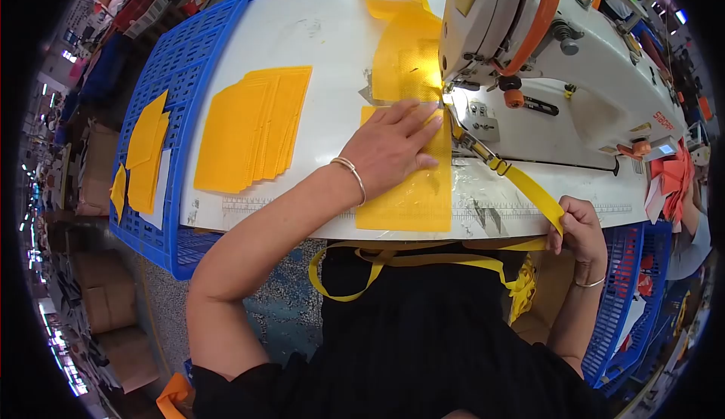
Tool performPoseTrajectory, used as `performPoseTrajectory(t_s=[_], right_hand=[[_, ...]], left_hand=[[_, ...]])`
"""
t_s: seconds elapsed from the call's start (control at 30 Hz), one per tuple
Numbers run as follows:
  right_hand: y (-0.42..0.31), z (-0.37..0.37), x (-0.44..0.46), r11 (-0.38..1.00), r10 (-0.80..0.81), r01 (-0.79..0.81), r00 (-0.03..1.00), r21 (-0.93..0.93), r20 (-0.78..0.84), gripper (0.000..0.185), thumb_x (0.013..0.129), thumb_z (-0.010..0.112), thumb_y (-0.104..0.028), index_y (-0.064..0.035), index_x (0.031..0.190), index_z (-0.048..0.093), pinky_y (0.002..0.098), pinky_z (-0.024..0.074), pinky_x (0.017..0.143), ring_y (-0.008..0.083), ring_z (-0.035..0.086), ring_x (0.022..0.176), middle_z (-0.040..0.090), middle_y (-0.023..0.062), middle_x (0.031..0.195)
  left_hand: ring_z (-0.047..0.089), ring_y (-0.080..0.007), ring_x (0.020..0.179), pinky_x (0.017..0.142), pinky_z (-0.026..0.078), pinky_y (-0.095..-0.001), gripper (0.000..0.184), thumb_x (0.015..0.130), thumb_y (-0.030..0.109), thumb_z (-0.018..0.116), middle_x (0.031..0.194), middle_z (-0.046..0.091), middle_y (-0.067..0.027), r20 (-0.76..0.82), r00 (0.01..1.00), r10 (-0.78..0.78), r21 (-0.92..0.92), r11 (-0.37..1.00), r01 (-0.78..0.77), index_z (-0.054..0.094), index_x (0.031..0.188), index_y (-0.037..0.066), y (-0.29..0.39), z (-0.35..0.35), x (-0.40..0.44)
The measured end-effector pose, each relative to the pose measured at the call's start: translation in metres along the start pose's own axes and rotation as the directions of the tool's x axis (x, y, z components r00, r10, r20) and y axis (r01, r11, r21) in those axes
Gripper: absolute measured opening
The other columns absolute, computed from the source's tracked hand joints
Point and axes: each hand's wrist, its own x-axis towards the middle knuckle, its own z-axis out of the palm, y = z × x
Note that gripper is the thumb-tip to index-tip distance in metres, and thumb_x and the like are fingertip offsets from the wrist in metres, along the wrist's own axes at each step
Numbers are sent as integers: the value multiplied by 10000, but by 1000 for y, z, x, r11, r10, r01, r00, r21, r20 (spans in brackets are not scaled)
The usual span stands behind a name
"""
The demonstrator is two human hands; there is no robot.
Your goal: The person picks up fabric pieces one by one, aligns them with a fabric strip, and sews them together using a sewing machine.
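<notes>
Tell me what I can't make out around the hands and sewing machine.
In the head view:
Part of the yellow panel: covered by the left hand.
Gripped stretch of yellow strap: hidden by the right hand.
Top of the sewing machine: cut off by the upper edge.
Ruler numbers: too small to read.

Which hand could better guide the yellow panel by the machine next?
Probably the left hand: it rests on the yellow panel, close to the sewing machine, while the right hand holds the yellow strip.

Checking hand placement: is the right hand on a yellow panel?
No, the right hand holds the strip; the left hand is on the panel.
</notes>
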Motion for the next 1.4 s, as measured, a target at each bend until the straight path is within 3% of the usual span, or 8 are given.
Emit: performPoseTrajectory(t_s=[0.23, 0.43, 0.57, 0.77, 0.9, 1.1, 1.23, 1.4], right_hand=[[0, -1, -2, 1000, -7, 7, 1000, -19, -12, 227, 976, 635, -204, -26, 842, 592, 250, 536, 506, 144, 564, 425, 630, 85, 609], [-2, -1, -1, 1000, 6, -6, 1000, -15, -1, 227, 977, 634, -206, -27, 843, 593, 250, 541, 512, 144, 569, 429, 630, 86, 612], [2, 0, -1, 999, -22, 21, 1000, -27, -21, 295, 979, 655, -262, -15, 854, 556, 263, 520, 464, 164, 539, 380, 617, 109, 572], [0, -2, -1, 1000, 4, -4, 1000, 25, -17, 249, 978, 637, -227, -19, 846, 596, 253, 547, 516, 152, 577, 425, 634, 89, 609], [1, -2, -2, 999, -5, 6, 1000, 36, -17, 274, 983, 634, -248, -15, 845, 598, 254, 546, 512, 155, 570, 411, 634, 95, 597], [3, -3, -4, 999, -17, 18, 1000, 34, -23, 295, 986, 633, -265, -12, 837, 597, 255, 544, 506, 153, 560, 400, 634, 101, 588], [2, -4, -2, 999, -7, 8, 1000, 44, -14, 304, 986, 636, -269, -11, 829, 596, 256, 541, 499, 153, 557, 396, 637, 106, 592], [-1, -1, -2, 999, 2, -1, 999, 32, -33, 308, 981, 644, -272, -12, 825, 592, 259, 541, 495, 153, 550, 389, 634, 107, 584]], left_hand=[[450, -244, 1304, 1107, 364, -364, 550, 998, 437, 543, 1435, 521, -31, 57, 998, 9, 97, 995, -14, 523, 1412, 75, -5, 3, 13], [452, -244, 1313, 1085, 369, -362, 541, 1004, 447, 539, 1452, 520, -28, 146, 989, -19, 43, 999, 13, 530, 1403, 81, -12, 1, 24], [479, -250, 1269, 1056, 364, -372, 513, 989, 444, 553, 1390, 560, -44, -81, 997, 18, -29, 999, -20, 563, 1334, 64, -13, 14, 19], [470, -259, 1308, 1080, 345, -387, 504, 996, 461, 534, 1440, 542, -55, 3, 1000, -28, -33, 999, 28, 566, 1316, 73, -10, 9, 20], [519, -256, 1194, 1018, 388, -363, 433, 984, 411, 576, 1312, 588, -64, -169, 982, 87, 65, 995, -77, 602, 1248, 69, -13, 16, 21], [530, -231, 1050, 920, 425, -330, 350, 961, 338, 629, 1152, 586, -58, -112, 990, 83, 31, 996, -80, 639, 1180, 65, -3, 16, 23], [507, -207, 949, 841, 432, -310, 309, 937, 288, 665, 1044, 550, -47, -206, 969, 137, 70, 990, -125, 659, 1141, 56, -4, 16, 24], [511, -208, 966, 845, 429, -315, 335, 933, 299, 665, 1073, 559, -51, -196, 973, 123, 52, 992, -115, 650, 1158, 51, -4, 16, 23]])
